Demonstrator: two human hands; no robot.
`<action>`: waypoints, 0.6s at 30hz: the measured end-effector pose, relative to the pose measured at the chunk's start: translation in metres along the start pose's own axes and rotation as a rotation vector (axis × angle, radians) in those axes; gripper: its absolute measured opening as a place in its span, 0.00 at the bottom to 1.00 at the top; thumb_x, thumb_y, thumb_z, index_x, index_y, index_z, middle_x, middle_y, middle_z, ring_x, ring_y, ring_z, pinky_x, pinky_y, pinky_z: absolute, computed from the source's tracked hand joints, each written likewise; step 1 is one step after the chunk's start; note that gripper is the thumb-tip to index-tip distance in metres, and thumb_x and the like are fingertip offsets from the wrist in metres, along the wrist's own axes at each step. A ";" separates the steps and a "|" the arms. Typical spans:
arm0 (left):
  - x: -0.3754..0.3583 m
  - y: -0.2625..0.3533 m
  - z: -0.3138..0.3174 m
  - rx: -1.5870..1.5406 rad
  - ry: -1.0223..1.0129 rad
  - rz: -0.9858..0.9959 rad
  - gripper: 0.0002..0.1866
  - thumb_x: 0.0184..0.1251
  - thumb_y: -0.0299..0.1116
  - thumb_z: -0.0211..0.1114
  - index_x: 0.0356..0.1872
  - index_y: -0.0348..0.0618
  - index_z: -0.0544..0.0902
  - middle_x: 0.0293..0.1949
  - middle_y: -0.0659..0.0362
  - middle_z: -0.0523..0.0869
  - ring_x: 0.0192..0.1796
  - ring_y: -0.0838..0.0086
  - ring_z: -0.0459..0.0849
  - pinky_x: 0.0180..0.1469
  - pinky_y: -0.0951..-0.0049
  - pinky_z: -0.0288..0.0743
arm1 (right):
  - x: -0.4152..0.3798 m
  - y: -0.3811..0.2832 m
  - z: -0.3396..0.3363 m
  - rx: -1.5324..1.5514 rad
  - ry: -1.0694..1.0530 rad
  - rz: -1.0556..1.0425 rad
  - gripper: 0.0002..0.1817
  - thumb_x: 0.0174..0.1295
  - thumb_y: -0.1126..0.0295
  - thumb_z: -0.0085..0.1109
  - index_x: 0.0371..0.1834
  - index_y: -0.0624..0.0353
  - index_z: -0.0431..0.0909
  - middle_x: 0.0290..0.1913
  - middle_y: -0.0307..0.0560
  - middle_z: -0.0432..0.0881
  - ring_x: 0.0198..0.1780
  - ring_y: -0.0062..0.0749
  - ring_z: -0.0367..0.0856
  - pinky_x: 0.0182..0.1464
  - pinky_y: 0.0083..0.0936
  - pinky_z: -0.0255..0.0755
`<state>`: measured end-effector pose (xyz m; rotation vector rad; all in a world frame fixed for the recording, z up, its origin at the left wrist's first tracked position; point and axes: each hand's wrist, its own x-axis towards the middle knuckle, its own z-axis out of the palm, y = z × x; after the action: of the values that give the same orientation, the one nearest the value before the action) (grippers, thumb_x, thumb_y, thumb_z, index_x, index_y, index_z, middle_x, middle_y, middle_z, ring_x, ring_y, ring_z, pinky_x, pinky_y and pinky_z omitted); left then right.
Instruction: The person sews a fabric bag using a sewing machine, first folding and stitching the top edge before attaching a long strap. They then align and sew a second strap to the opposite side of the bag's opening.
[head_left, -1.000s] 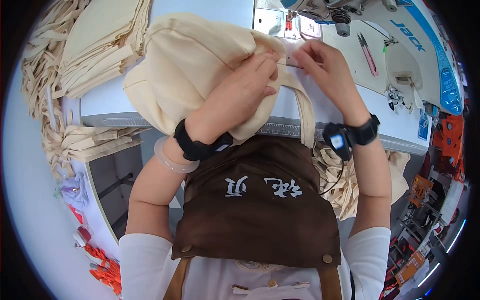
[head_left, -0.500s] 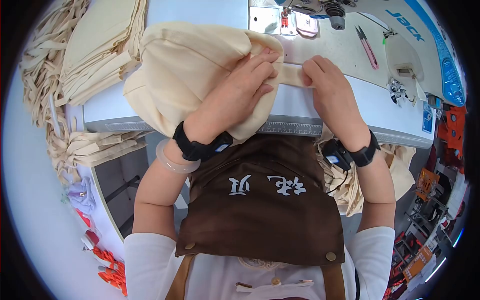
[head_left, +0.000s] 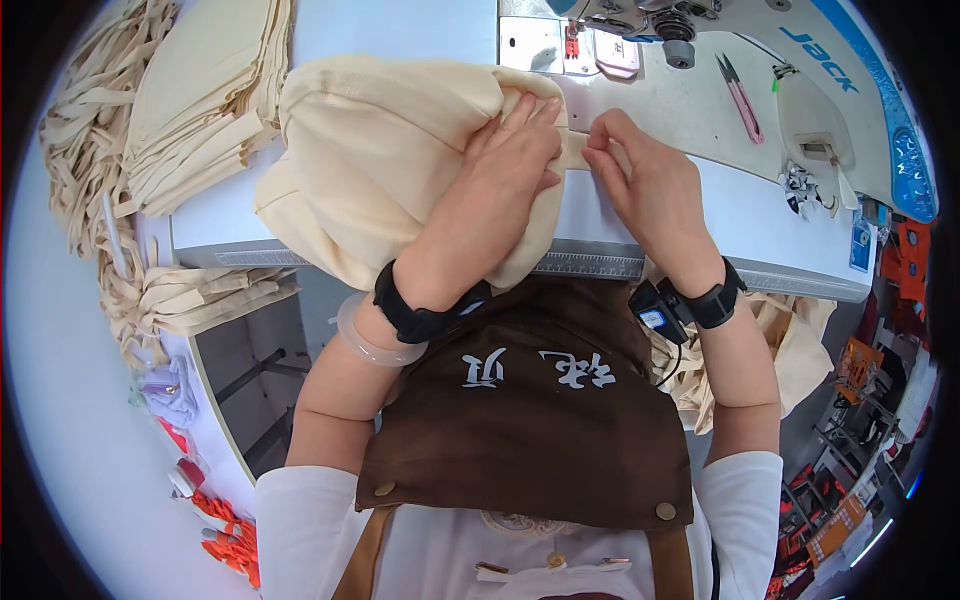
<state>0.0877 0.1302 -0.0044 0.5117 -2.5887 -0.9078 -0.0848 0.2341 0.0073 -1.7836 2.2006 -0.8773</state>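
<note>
A cream cloth bag (head_left: 370,150) lies bunched on the white table in front of the sewing machine. My left hand (head_left: 495,180) rests on its right part, fingers close together and pressed on the fabric near the opening. A short cream strap (head_left: 577,151) sticks out from the bag's right edge. At the strap's end is my right hand (head_left: 645,180), its thumb and forefinger closed around the end of it. The presser foot (head_left: 571,46) of the machine stands just beyond the bag.
Stacked cream cloth panels (head_left: 205,100) and a heap of straps (head_left: 95,130) are at the left. Pink-handled snips (head_left: 741,100) lie on the machine bed at the right. A ruler edge (head_left: 590,262) runs along the table front. More cream cloth (head_left: 790,345) hangs below at the right.
My right hand has moved left toward the bag, and less of the strap shows between the hands. My left hand and forearm have shifted slightly right.
</note>
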 end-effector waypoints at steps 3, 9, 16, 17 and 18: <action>0.004 0.005 -0.007 -0.073 -0.010 -0.046 0.30 0.70 0.23 0.64 0.71 0.34 0.67 0.60 0.45 0.82 0.79 0.50 0.63 0.74 0.49 0.60 | 0.000 0.000 -0.001 -0.019 0.014 -0.029 0.05 0.68 0.66 0.60 0.40 0.51 0.74 0.30 0.43 0.84 0.31 0.48 0.84 0.31 0.39 0.75; 0.006 0.000 0.004 0.015 0.032 -0.077 0.37 0.71 0.26 0.66 0.79 0.46 0.61 0.54 0.54 0.85 0.74 0.61 0.72 0.76 0.52 0.54 | 0.006 0.002 -0.002 -0.037 0.003 -0.001 0.08 0.67 0.62 0.63 0.39 0.51 0.75 0.29 0.43 0.84 0.30 0.47 0.84 0.30 0.38 0.74; 0.010 -0.003 0.006 -0.013 0.021 -0.099 0.38 0.71 0.27 0.66 0.80 0.48 0.60 0.54 0.53 0.84 0.74 0.61 0.72 0.77 0.51 0.52 | 0.008 0.005 0.002 -0.081 0.045 0.005 0.12 0.66 0.58 0.66 0.38 0.52 0.74 0.28 0.42 0.84 0.27 0.45 0.83 0.27 0.37 0.73; 0.012 -0.004 0.005 -0.021 0.019 -0.096 0.38 0.71 0.27 0.66 0.80 0.48 0.60 0.54 0.53 0.84 0.75 0.61 0.72 0.77 0.50 0.52 | 0.011 0.006 0.002 -0.088 0.047 0.008 0.13 0.65 0.58 0.66 0.38 0.52 0.74 0.27 0.42 0.84 0.27 0.45 0.83 0.27 0.37 0.73; 0.014 -0.006 0.005 -0.030 0.018 -0.095 0.38 0.71 0.27 0.66 0.80 0.48 0.60 0.54 0.53 0.84 0.75 0.60 0.71 0.77 0.50 0.52 | 0.013 0.008 0.001 -0.095 0.046 0.009 0.13 0.65 0.58 0.67 0.39 0.52 0.74 0.27 0.42 0.83 0.27 0.45 0.84 0.27 0.38 0.73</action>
<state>0.0742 0.1219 -0.0095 0.6359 -2.5495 -0.9673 -0.0940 0.2226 0.0052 -1.8103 2.3135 -0.8331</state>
